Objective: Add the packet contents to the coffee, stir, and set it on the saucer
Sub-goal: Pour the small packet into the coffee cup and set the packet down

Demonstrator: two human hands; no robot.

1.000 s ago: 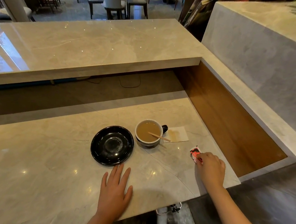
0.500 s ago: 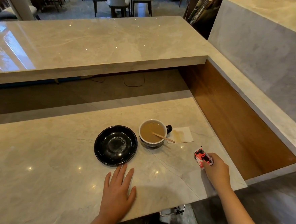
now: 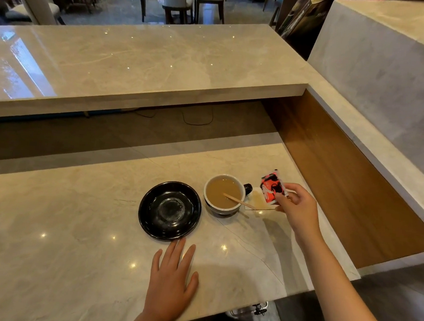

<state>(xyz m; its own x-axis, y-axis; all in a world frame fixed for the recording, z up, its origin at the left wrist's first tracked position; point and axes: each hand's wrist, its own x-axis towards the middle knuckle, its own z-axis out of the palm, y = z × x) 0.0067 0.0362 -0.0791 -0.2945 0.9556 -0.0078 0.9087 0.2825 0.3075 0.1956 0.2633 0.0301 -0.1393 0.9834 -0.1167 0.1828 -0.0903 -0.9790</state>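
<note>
A dark cup [image 3: 224,195] with a white inside holds milky coffee, and a wooden stir stick [image 3: 238,201] leans in it over the right rim. An empty black saucer [image 3: 169,210] sits just left of the cup. My right hand [image 3: 296,206] pinches a small red, black and white packet [image 3: 272,187] upright in the air, just right of the cup. My left hand [image 3: 172,280] lies flat on the marble counter [image 3: 63,225], fingers spread, right below the saucer.
A stained paper napkin [image 3: 257,201] lies right of the cup, partly behind my right hand. A raised marble bar ledge [image 3: 137,65] runs across the back. A wood-lined wall [image 3: 343,174] drops beside the counter's right edge. Chairs stand in the far room.
My right hand picked the packet off the counter and carried it up and left, from the near right edge to beside the cup. My left hand stayed flat.
</note>
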